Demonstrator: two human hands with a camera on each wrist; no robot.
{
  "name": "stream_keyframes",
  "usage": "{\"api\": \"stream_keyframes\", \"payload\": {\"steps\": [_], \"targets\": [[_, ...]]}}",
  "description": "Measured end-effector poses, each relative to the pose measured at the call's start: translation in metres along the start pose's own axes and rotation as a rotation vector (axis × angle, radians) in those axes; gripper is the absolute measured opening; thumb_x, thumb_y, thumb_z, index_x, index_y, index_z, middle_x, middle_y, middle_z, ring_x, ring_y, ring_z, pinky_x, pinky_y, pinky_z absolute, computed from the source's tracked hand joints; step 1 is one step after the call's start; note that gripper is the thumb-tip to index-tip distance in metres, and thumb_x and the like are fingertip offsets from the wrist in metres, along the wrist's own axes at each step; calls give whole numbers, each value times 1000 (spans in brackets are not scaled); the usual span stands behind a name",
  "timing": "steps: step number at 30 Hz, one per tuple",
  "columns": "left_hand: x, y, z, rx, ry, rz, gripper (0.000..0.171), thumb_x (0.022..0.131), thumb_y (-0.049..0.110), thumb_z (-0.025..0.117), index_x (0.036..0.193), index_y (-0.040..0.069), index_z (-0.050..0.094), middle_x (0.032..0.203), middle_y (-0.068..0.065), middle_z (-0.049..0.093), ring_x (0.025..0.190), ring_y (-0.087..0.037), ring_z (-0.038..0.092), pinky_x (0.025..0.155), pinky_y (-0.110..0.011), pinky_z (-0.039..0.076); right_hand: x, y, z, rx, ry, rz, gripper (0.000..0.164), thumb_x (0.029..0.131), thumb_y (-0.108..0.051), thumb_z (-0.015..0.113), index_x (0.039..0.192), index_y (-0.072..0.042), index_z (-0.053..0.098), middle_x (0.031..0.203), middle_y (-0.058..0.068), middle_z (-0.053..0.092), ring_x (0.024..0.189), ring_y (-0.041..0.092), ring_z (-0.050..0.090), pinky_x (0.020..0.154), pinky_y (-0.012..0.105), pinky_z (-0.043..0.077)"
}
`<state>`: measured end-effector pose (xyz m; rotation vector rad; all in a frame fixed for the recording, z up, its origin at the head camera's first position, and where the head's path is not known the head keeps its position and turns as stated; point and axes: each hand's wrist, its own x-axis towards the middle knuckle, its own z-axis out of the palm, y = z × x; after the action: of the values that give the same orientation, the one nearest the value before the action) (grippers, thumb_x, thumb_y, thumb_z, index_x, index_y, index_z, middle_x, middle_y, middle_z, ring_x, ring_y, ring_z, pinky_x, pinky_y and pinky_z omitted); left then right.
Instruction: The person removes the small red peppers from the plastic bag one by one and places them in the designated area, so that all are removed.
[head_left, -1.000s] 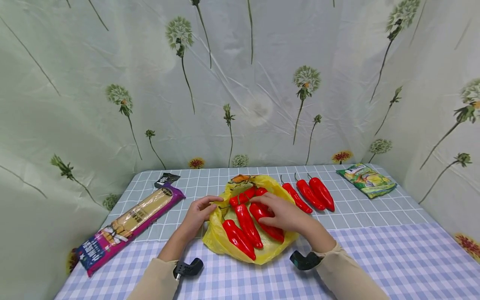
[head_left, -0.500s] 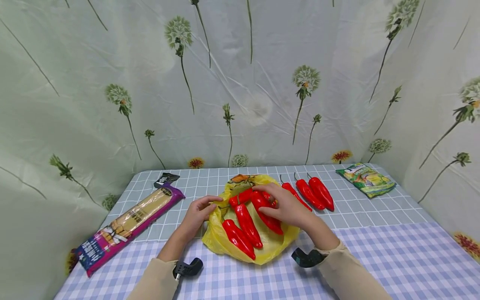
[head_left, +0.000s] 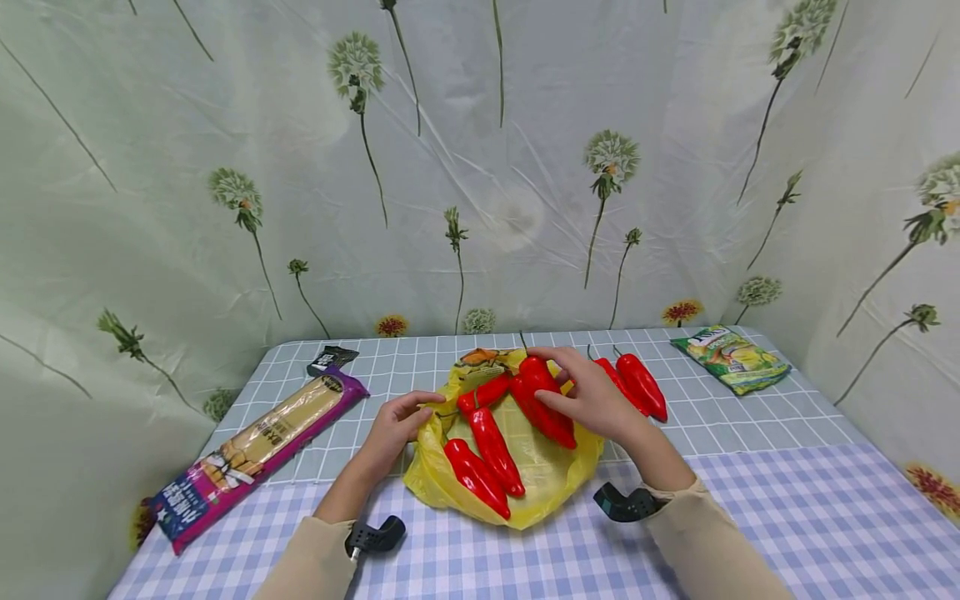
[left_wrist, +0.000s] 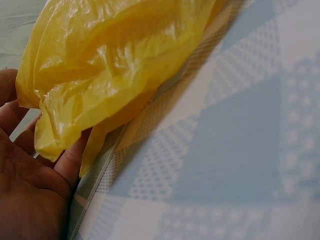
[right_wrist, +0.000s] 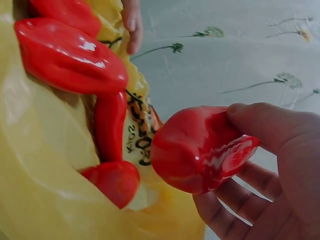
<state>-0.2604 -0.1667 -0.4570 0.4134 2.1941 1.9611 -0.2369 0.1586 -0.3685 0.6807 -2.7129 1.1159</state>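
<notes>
An opened yellow plastic bag point(head_left: 525, 517) lies in front of me with several long red chili peppers point(head_left: 495, 454) inside. At its left rim my left hand point(head_left: 393, 429) holds the plastic; in the left wrist view, the bag's edge point(left_wrist: 100, 85) runs between its thumb and fingers. Over the bag's right side, my right hand point(head_left: 596, 400) grips a red chili pepper point(head_left: 553, 412) between thumb and fingers. Seen from the right wrist, that pepper point(right_wrist: 195, 150) is above the bag, apart from the peppers point(right_wrist: 75, 57) still in it.
Loose red chili peppers point(head_left: 642, 387) lie behind my right hand, partly hidden by it. A green-yellow packet point(head_left: 735, 358) is at the back right. A long purple noodle pack point(head_left: 262, 450) and a small black packet point(head_left: 332, 358) lie left. Patterned curtain point(head_left: 480, 167) surrounds the table.
My right hand has taken hold of a pepper in the bag and raised it up and to the right. The left hand stays at the bag's rim.
</notes>
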Motion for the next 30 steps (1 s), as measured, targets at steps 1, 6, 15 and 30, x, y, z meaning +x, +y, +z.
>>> {"api": "stream_keyframes", "payload": {"steps": [1, 6, 15, 30], "targets": [[0, 0, 0, 0, 0, -1, 36, 101, 19, 54, 131, 0, 60, 140, -24, 55, 111, -25, 65, 85, -25, 59, 0, 1, -2, -3, 10, 0, 63, 87, -19, 76, 144, -21, 50, 134, 8, 59, 97, 20, 60, 71, 25, 59], [0, 0, 0, 7, 1, -5, 36, 101, 19, 54, 131, 0, 60, 140, -24, 55, 110, -24, 65, 85, -25, 59, -1, 4, -12, 6, 44, 28, 66, 86, -17, 77, 145, -19, 48, 135, 11, 57, 98, 23, 61, 70, 29, 61], [-1, 1, 1, 11, 6, -11, 36, 101, 20, 54, 131, 1, 60, 140, -23, 55, 110, -23, 65, 85, -25, 59, -1, 15, -24, -30, 92, 68, 68, 85, -17, 77, 146, -19, 47, 140, 13, 54, 99, 25, 61, 74, 36, 62], [0, 0, 1, 21, 23, 4, 34, 101, 16, 53, 129, -2, 60, 137, -23, 57, 100, -10, 66, 81, -25, 60, -3, 31, -35, -1, 112, 140, 65, 90, -18, 72, 148, -18, 43, 143, 15, 50, 103, 29, 60, 75, 40, 62]]}}
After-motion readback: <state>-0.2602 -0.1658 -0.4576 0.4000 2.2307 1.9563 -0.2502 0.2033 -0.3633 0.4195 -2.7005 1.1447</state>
